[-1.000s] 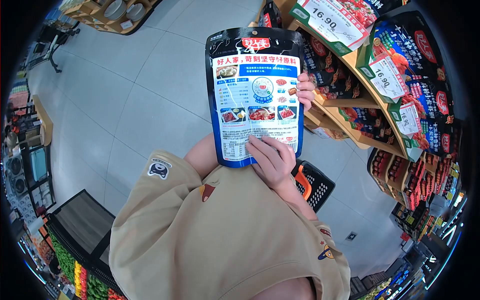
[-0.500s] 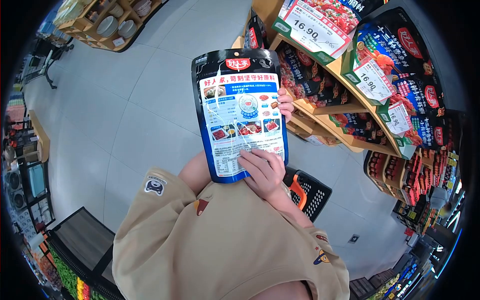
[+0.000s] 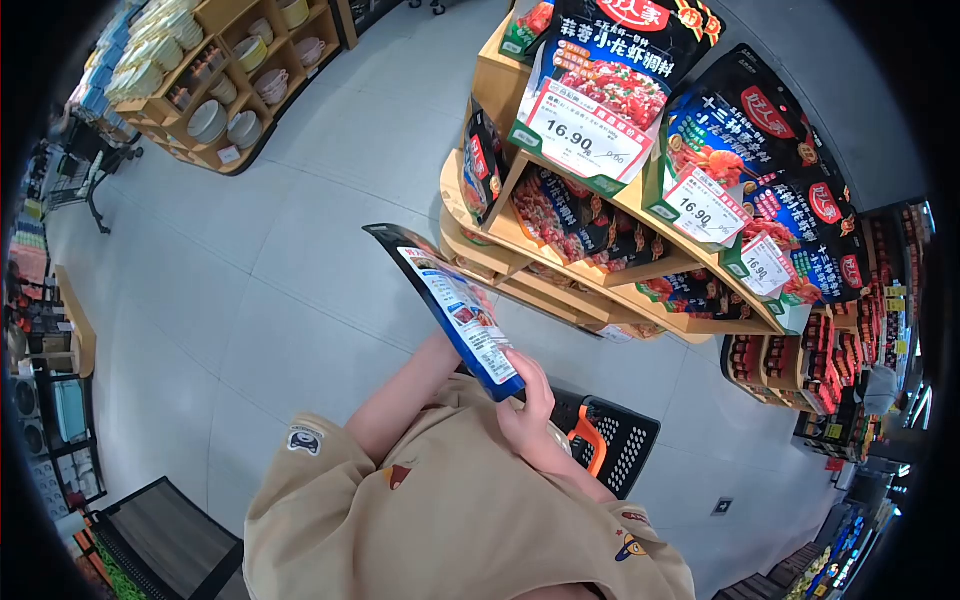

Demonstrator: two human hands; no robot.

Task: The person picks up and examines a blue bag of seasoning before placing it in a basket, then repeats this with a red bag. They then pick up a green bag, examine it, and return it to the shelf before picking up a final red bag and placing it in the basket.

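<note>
I hold a blue and black seasoning pouch, tilted so that I see it nearly edge-on, its printed back facing left. My right hand grips its lower end, thumb on the printed side. My bare left forearm runs up behind the pouch, and the left hand itself is hidden there. The pouch hangs in front of my beige top, just left of a wooden display shelf.
The tiered wooden shelf carries many dark sauce pouches with 16.90 price cards. A black shopping basket with an orange handle hangs by my right arm. Shelves of crockery stand far left across grey floor tiles.
The pouch has swung from flat and facing me to tilted edge-on and lower. My left fingers no longer show at its right edge. My view has shifted up over the shelf.
</note>
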